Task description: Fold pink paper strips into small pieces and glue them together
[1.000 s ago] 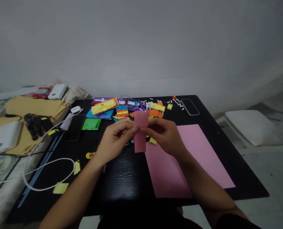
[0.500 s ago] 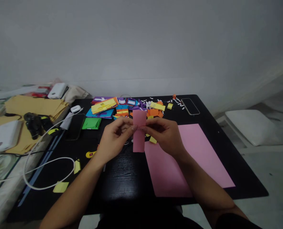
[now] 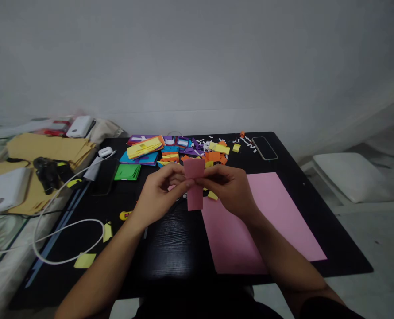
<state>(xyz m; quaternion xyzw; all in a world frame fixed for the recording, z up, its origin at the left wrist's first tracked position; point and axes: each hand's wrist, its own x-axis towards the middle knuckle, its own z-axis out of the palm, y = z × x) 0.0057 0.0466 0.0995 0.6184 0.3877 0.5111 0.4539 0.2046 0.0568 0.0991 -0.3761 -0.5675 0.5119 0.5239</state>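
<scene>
A narrow pink paper strip (image 3: 195, 197) is held upright above the black table, bent across its middle where both thumbs press. My left hand (image 3: 164, 190) pinches its left edge between thumb and fingers. On the opposite edge, my right hand (image 3: 228, 188) grips it the same way. Beneath my right forearm lies a large pink paper sheet (image 3: 290, 221). Behind the strip are orange paper pieces (image 3: 217, 157) and a yellow paper piece (image 3: 219, 147), partly covered by my hands.
Folded green paper (image 3: 128, 172) and a yellow paper stack (image 3: 145, 147) lie at the back left. A phone (image 3: 264, 148) rests at the back right. On the left are a white cable (image 3: 69, 263), a yellow cutter (image 3: 125, 215) and a white power bank (image 3: 7, 189).
The pink strip has bent at its middle, its upper half tipping and looking shorter. Both hands stay in nearly the same place.
</scene>
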